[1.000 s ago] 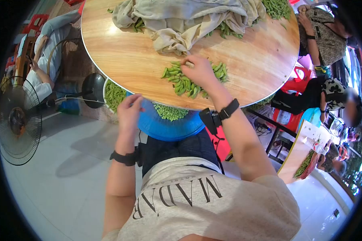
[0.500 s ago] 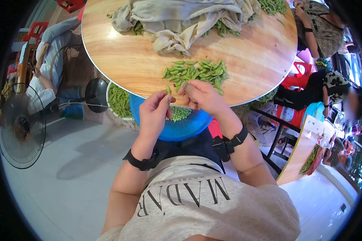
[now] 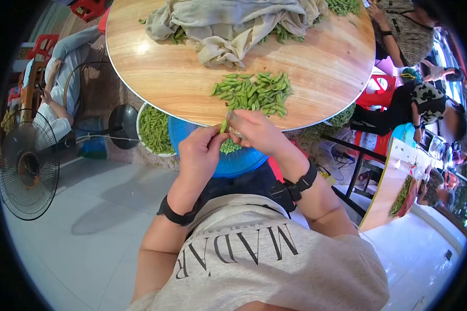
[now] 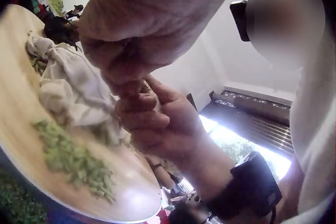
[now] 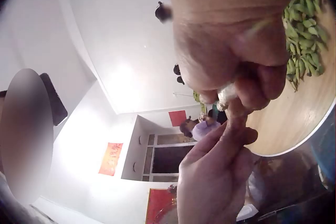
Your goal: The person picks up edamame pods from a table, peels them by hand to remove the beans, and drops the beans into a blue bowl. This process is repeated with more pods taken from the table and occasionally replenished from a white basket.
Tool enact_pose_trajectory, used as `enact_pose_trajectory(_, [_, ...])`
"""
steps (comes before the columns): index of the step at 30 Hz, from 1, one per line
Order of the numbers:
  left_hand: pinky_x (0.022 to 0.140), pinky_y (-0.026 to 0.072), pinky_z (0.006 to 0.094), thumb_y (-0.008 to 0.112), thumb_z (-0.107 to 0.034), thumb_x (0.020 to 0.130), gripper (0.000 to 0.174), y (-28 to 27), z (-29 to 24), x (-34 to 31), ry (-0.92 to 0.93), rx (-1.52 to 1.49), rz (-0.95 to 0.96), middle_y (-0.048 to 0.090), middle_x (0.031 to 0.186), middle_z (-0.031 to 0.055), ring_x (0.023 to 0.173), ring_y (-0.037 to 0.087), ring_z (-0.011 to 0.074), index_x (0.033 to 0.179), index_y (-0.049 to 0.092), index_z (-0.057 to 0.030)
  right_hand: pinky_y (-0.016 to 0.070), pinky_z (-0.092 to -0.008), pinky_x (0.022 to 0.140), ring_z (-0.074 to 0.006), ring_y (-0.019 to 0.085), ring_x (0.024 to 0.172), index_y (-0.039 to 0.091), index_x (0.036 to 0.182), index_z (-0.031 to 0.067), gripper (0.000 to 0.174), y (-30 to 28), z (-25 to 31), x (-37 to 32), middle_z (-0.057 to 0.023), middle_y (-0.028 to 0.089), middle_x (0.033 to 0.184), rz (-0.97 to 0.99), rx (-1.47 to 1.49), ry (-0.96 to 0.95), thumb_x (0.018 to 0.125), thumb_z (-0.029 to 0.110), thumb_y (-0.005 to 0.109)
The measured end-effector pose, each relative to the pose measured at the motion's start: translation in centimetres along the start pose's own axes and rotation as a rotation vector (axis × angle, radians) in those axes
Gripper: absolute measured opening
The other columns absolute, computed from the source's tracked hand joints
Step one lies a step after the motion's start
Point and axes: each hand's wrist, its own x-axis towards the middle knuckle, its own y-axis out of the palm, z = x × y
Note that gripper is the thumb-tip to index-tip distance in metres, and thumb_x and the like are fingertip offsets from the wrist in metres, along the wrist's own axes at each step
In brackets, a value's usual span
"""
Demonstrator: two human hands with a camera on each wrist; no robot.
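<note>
In the head view my left hand (image 3: 198, 151) pinches a green soybean pod (image 3: 223, 126) upright between thumb and forefinger, just off the table's near edge. My right hand (image 3: 263, 136) meets it there, its thumb and curled fingers gripping the pod from the other side. A pale wrap (image 5: 227, 95) shows at the right fingertips in the right wrist view. Below both hands lies a blue basket (image 3: 236, 170) with shelled green beans (image 3: 230, 146) in it. Just beyond them a pile of pods (image 3: 254, 92) rests on the round wooden table (image 3: 155, 83). The left wrist view hides the pod behind fingers.
A beige cloth (image 3: 223, 28) covers more pods farther back on the table. At the left stand a white-rimmed tub of pods (image 3: 155, 132) and a fan (image 3: 28, 168). People sit on both sides; a board (image 3: 381, 199) with pods stands at right.
The right hand has come back from the pod pile to the left hand. The left hand has moved right and forward, and both now meet at a pod over the basket.
</note>
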Motion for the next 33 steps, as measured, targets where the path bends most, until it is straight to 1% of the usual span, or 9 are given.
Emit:
enact_pose_trajectory(6, [0.05,0.0424,0.0332,0.064,-0.003,0.07,0.009,-0.6,-0.4,-0.3,0.105,0.082,-0.01,0.055,0.064,0.0143,0.059,0.055,0.0292,0.076,0.059,0.0004,0.0331,-0.0227,0.042,-0.0073,0.04,0.046,0.048,0.063,0.0038,0.035,0.9,-0.9,-0.1,-0.0005,0.046,0.052,-0.06,-0.035,-0.051,0.088,0.028,0.046])
enact_pose_trajectory(12, [0.047,0.0424,0.027,0.065,0.0,0.07,0.011,-0.6,0.2,-0.5,0.2,0.117,-0.015,0.057,0.063,0.0108,0.05,0.054,0.0187,0.08,0.06,0.0021,0.0327,-0.0227,0.042,-0.0067,0.04,0.046,0.049,0.065,0.0034,0.032,1.7,-1.5,-0.3,-0.0002,0.046,0.052,-0.129,-0.039,-0.093,0.088,0.025,0.046])
enact_pose_trajectory(15, [0.044,0.0399,0.0291,0.063,-0.004,0.074,0.008,-0.3,0.6,-1.0,-0.019,-0.108,0.012,0.056,0.063,0.0109,0.049,0.053,0.02,0.08,0.06,0.0007,0.0327,-0.0222,0.042,-0.0064,0.04,0.047,0.049,0.068,0.0031,0.029,1.9,-1.5,-0.5,0.0003,0.045,0.053,-0.136,0.015,-0.081,0.089,0.024,0.045])
enact_pose_trajectory(18, [0.041,0.0363,0.0227,0.059,-0.007,0.078,0.008,-1.2,-0.9,-0.9,-0.442,-0.437,0.122,0.058,0.063,0.0065,0.049,0.051,0.0108,0.081,0.061,0.0013,0.0329,-0.0217,0.043,-0.006,0.04,0.048,0.049,0.071,0.0031,0.027,2.1,-1.2,-0.9,0.0007,0.045,0.053,-0.13,0.053,-0.092,0.089,0.023,0.045])
enact_pose_trajectory(21, [0.04,0.0334,0.0183,0.057,-0.008,0.081,0.01,-1.8,-0.2,-0.7,-0.56,-0.765,0.176,0.058,0.065,0.0044,0.048,0.049,0.007,0.082,0.061,0.0011,0.0331,-0.0214,0.044,-0.0057,0.04,0.049,0.05,0.072,0.0032,0.027,2.4,-1.2,-1.3,0.0009,0.045,0.054,-0.131,0.073,-0.125,0.089,0.023,0.045])
enact_pose_trajectory(24, [0.04,0.0316,0.0178,0.057,-0.009,0.081,0.012,-2.1,1.1,-0.7,-0.661,-1.054,0.225,0.059,0.067,0.0055,0.045,0.047,0.0075,0.085,0.061,0.0005,0.0335,-0.0212,0.045,-0.0055,0.04,0.05,0.051,0.073,0.0029,0.026,2.2,-1.3,-1.4,0.0008,0.046,0.055,-0.081,0.05,-0.143,0.089,0.023,0.045])
enact_pose_trajectory(29, [0.04,0.032,0.0178,0.057,-0.008,0.08,0.012,-2.5,1.1,-1.2,-0.643,-0.931,0.192,0.06,0.068,0.0062,0.044,0.047,0.0077,0.088,0.061,0.0005,0.0354,-0.0203,0.047,-0.0045,0.043,0.054,0.056,0.079,0.002,0.021,0.7,-1.4,-1.6,0.0,0.05,0.061,-0.02,0.049,-0.008,0.086,0.021,0.051])
enact_pose_trajectory(32, [0.04,0.0328,0.0175,0.059,-0.006,0.079,0.013,-2.3,0.6,-1.8,-0.59,-0.825,0.182,0.06,0.068,0.0056,0.045,0.049,0.0078,0.089,0.061,0.0011,0.037,-0.0197,0.049,-0.0037,0.045,0.057,0.058,0.082,0.0014,0.017,1.4,-1.4,-1.8,-0.0004,0.053,0.064,-0.137,-0.13,-0.173,0.08,0.018,0.057])
enact_pose_trajectory(33, [0.041,0.0332,0.0174,0.06,-0.006,0.078,0.013,-2.3,0.3,-2.0,-0.571,-0.787,0.181,0.06,0.068,0.0053,0.046,0.049,0.0079,0.089,0.061,0.0014,0.0378,-0.02,0.05,-0.0038,0.046,0.058,0.058,0.082,0.0011,0.017,1.6,-1.3,-1.9,-0.0007,0.053,0.065,-0.135,-0.111,-0.145,0.078,0.018,0.058])
